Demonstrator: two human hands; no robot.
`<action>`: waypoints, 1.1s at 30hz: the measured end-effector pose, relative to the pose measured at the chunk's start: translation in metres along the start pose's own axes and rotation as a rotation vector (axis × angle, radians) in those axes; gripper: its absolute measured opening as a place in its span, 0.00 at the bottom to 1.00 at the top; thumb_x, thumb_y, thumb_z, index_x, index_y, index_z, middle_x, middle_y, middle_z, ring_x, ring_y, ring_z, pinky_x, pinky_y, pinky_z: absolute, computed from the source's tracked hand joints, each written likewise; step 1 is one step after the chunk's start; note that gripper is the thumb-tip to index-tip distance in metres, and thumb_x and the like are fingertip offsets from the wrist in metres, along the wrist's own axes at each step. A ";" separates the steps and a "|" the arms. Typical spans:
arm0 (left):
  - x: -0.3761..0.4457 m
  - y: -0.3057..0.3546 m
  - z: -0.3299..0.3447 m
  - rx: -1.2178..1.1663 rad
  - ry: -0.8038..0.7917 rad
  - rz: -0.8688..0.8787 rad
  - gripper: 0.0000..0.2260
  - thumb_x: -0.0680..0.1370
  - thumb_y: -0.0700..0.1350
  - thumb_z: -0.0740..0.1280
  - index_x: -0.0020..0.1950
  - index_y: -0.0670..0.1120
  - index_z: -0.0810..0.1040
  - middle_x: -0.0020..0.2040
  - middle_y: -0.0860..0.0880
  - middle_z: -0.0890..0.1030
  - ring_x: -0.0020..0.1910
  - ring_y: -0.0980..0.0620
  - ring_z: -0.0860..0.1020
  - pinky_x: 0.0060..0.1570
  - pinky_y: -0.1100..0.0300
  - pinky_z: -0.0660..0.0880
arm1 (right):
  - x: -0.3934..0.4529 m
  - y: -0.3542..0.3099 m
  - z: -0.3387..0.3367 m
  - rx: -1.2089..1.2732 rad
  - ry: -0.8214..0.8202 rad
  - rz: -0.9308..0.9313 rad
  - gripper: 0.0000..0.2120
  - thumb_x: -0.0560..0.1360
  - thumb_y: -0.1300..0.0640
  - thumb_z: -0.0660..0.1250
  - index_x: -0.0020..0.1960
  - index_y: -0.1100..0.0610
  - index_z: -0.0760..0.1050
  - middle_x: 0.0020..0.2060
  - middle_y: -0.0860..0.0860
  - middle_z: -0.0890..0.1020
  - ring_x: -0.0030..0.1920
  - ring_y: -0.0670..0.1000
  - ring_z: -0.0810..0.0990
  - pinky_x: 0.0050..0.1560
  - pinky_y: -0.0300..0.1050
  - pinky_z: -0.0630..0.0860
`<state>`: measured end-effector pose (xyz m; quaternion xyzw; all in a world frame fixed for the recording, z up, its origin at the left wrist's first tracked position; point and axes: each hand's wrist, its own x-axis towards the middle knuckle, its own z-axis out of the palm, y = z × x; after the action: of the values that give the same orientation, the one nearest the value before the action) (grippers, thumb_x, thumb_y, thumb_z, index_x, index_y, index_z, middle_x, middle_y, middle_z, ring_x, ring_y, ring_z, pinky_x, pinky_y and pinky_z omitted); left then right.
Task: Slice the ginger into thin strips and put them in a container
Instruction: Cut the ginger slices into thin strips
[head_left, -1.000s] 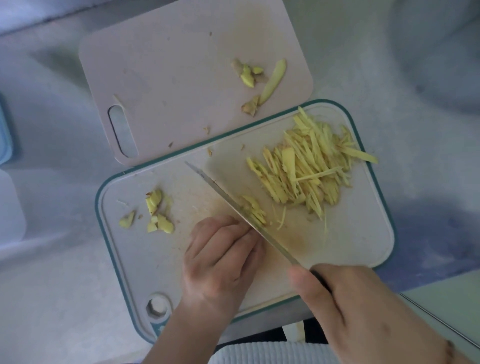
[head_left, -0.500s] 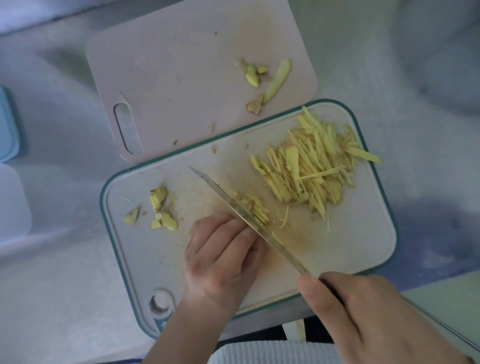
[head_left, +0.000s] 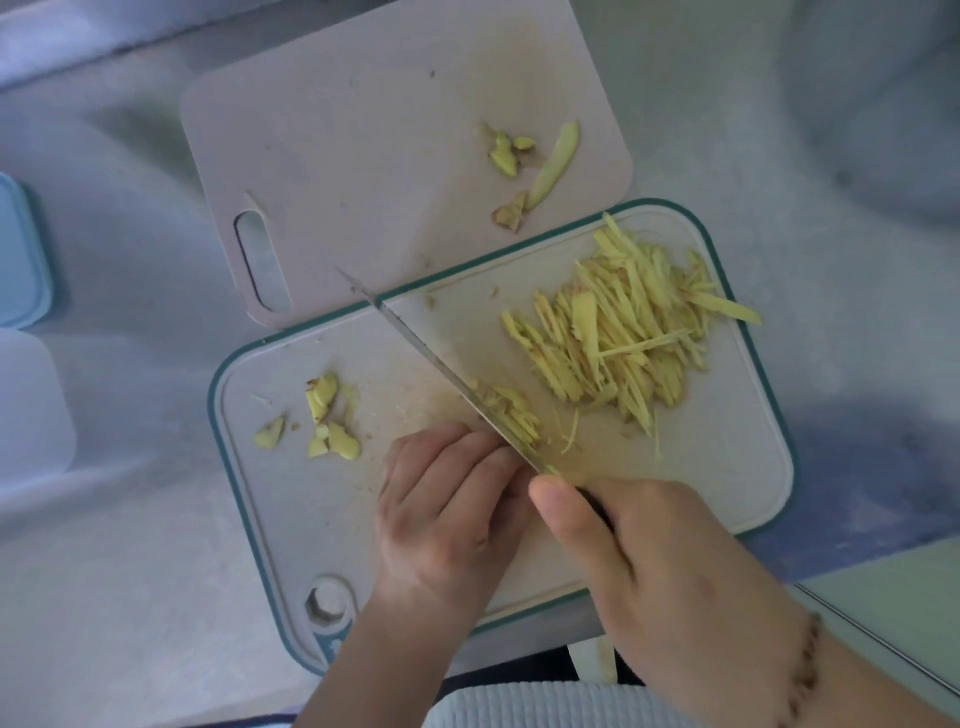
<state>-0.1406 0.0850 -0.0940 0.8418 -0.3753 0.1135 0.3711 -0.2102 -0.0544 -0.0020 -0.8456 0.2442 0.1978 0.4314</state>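
Note:
A teal-rimmed cutting board lies in front of me. A heap of thin ginger strips covers its far right part. My right hand grips the handle of a knife, whose blade slants up-left across the board with its tip past the far rim. Freshly cut ginger slivers lie against the blade's right side. My left hand sits with curled fingers just left of the blade, knuckles against it; the ginger piece under it is hidden.
Ginger trimmings lie on the board's left part. A pale pink board with more ginger scraps lies behind, partly under the teal one. A blue container edge shows at far left. The counter edge runs at lower right.
The knife has slid forward, so its tip now reaches past the board's far rim and my right hand sits closer to the left hand. The sliver pile by the blade has grown slightly.

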 end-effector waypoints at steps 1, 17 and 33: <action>0.000 0.000 0.000 0.009 0.007 -0.001 0.11 0.78 0.39 0.74 0.36 0.39 0.84 0.40 0.48 0.85 0.42 0.45 0.84 0.42 0.51 0.79 | -0.008 0.000 -0.001 -0.009 0.011 0.020 0.34 0.69 0.25 0.36 0.35 0.48 0.68 0.29 0.42 0.76 0.32 0.46 0.74 0.31 0.40 0.68; -0.001 -0.002 0.002 -0.030 -0.012 -0.027 0.12 0.79 0.40 0.71 0.36 0.39 0.84 0.41 0.47 0.85 0.43 0.44 0.84 0.43 0.49 0.78 | 0.006 -0.001 0.004 -0.017 -0.017 -0.030 0.35 0.74 0.28 0.38 0.31 0.53 0.68 0.22 0.50 0.70 0.27 0.49 0.72 0.27 0.39 0.66; 0.003 0.000 0.001 0.005 -0.003 -0.062 0.09 0.71 0.34 0.76 0.33 0.40 0.80 0.35 0.48 0.82 0.39 0.47 0.80 0.43 0.55 0.77 | -0.033 0.005 -0.002 -0.056 0.021 0.096 0.29 0.63 0.22 0.34 0.38 0.35 0.68 0.36 0.31 0.74 0.39 0.42 0.73 0.32 0.38 0.62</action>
<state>-0.1389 0.0820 -0.0933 0.8540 -0.3492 0.1015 0.3721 -0.2397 -0.0511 0.0139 -0.8467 0.2835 0.2159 0.3951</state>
